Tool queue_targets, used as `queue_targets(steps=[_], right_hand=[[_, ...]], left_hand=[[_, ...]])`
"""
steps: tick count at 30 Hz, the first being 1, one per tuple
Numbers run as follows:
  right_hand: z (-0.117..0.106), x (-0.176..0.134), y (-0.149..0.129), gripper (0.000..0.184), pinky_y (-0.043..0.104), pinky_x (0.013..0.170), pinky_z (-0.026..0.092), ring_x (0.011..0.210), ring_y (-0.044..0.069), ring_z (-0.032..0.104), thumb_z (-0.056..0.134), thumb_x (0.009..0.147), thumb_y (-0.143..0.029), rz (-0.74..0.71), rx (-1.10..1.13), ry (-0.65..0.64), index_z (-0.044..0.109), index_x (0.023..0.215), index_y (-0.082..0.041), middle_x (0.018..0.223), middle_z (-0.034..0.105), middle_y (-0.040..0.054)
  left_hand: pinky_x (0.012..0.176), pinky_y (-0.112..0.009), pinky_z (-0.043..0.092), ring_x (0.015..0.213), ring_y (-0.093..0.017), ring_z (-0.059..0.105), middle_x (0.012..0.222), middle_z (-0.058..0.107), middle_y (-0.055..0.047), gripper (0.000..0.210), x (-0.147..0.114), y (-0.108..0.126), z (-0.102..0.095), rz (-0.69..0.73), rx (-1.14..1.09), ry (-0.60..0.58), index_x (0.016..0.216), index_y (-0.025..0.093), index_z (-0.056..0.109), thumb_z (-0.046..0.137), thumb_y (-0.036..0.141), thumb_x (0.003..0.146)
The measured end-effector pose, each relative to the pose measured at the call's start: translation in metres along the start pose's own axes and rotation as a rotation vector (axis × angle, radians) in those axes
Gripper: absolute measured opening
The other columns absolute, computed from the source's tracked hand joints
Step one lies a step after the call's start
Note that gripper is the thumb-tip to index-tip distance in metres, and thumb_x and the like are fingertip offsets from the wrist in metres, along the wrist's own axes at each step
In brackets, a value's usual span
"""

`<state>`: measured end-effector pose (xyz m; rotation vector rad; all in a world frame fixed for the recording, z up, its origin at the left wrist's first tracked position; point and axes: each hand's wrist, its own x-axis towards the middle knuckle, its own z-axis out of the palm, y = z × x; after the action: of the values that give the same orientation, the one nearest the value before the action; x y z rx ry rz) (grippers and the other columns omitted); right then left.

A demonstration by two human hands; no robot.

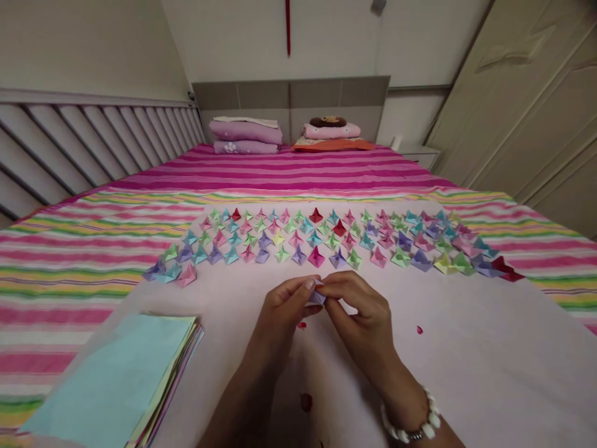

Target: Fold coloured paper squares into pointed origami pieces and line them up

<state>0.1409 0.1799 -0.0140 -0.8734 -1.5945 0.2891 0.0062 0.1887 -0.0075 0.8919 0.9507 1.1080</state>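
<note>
Between my two hands is a small folded piece of lavender paper [318, 297], held above the pale board. My left hand [283, 309] pinches its left side with thumb and fingers. From the right, my right hand [360, 306] grips the same paper with its fingertips, and a white beaded bracelet [415, 429] circles that wrist. Parts of the paper are hidden behind the fingers. Just beyond the hands stand rows of small folded paper boats, among them a magenta boat [316, 256] and a purple boat [299, 254].
A stack of coloured paper sheets [116, 373], pale blue on top, lies at left on the pale board [466, 361]. Small red bits [306, 402] are scattered about. The board rests on a striped bedspread [56, 280], with folded bedding [247, 134] at the headboard and a slatted rail [93, 140] at left.
</note>
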Motion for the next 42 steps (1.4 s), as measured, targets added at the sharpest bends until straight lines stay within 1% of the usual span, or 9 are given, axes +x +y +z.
queue_targets(steps=[5,10,14,19,25,28,32,36,42], right_hand=[[0.001,0.000,-0.003,0.032,0.030,0.066,0.054,0.079,0.018,0.066,0.050,0.082,0.000,-0.016,-0.014,-0.031,0.071,0.086,-0.023,0.086,0.067,0.0051],[0.002,-0.001,-0.002,0.024,0.028,0.062,0.053,0.067,0.015,0.062,0.061,0.077,-0.006,0.191,0.010,0.074,0.068,0.094,-0.022,0.077,0.067,0.0017],[0.002,-0.001,0.001,0.012,0.027,0.059,0.052,0.063,0.015,0.061,0.065,0.077,-0.013,0.372,0.117,0.093,0.068,0.085,-0.021,0.068,0.065,0.0000],[0.002,0.002,0.002,0.010,0.025,0.055,0.051,0.058,0.014,0.059,0.067,0.073,-0.014,0.434,0.238,0.115,0.066,0.080,-0.021,0.063,0.062,-0.0018],[0.002,0.005,0.002,0.017,0.025,0.057,0.051,0.064,0.014,0.059,0.071,0.069,-0.014,0.475,0.330,0.146,0.056,0.069,-0.021,0.070,0.061,-0.0002],[0.001,0.005,0.001,0.020,0.025,0.059,0.051,0.065,0.014,0.057,0.070,0.070,-0.014,0.425,0.338,0.146,0.052,0.064,-0.021,0.071,0.061,0.0003],[-0.003,0.007,0.000,0.011,0.024,0.058,0.050,0.065,0.014,0.057,0.067,0.072,-0.014,0.391,0.301,0.106,0.060,0.066,-0.020,0.073,0.062,0.0014],[-0.006,0.007,0.001,0.006,0.024,0.056,0.049,0.063,0.014,0.058,0.072,0.072,-0.019,0.491,0.384,0.081,0.066,0.074,-0.021,0.074,0.065,0.0014],[-0.003,0.003,0.005,0.027,0.030,0.063,0.052,0.067,0.016,0.062,0.063,0.084,-0.044,0.646,0.649,0.097,0.069,0.095,-0.020,0.079,0.067,0.0039]], left_hand=[[0.072,-0.024,0.048,0.083,-0.016,0.064,0.086,0.074,-0.007,0.025,0.001,0.003,-0.003,-0.033,-0.027,-0.016,0.088,0.018,0.078,0.072,0.039,0.077],[0.072,-0.023,0.046,0.078,-0.014,0.062,0.082,0.072,-0.006,0.021,0.002,0.001,-0.004,-0.027,-0.038,0.015,0.082,0.019,0.078,0.074,0.039,0.075],[0.066,-0.020,0.046,0.075,-0.012,0.059,0.080,0.070,-0.006,0.027,0.003,-0.001,0.000,-0.073,-0.124,0.007,0.081,0.015,0.077,0.080,0.039,0.069],[0.059,-0.016,0.046,0.063,-0.006,0.055,0.072,0.064,-0.002,0.028,0.006,-0.003,0.000,-0.176,-0.241,-0.054,0.081,0.012,0.074,0.082,0.035,0.068],[0.056,-0.012,0.047,0.055,-0.003,0.051,0.060,0.057,0.003,0.031,0.005,-0.005,0.003,-0.249,-0.362,-0.036,0.070,0.011,0.070,0.090,0.031,0.056],[0.054,-0.012,0.045,0.053,-0.003,0.050,0.057,0.056,0.003,0.033,0.005,-0.005,0.006,-0.223,-0.363,-0.016,0.066,0.011,0.067,0.091,0.031,0.053],[0.050,-0.014,0.041,0.051,-0.003,0.048,0.055,0.055,0.003,0.034,0.006,-0.005,0.010,-0.146,-0.316,-0.006,0.063,0.011,0.066,0.089,0.034,0.055],[0.051,-0.016,0.039,0.051,-0.004,0.047,0.054,0.055,0.003,0.033,0.005,-0.007,0.011,-0.081,-0.300,0.034,0.063,0.012,0.067,0.087,0.036,0.057],[0.053,-0.019,0.037,0.052,-0.006,0.044,0.055,0.055,0.004,0.028,0.003,-0.009,0.011,0.081,-0.138,0.202,0.066,0.014,0.067,0.082,0.039,0.064]])
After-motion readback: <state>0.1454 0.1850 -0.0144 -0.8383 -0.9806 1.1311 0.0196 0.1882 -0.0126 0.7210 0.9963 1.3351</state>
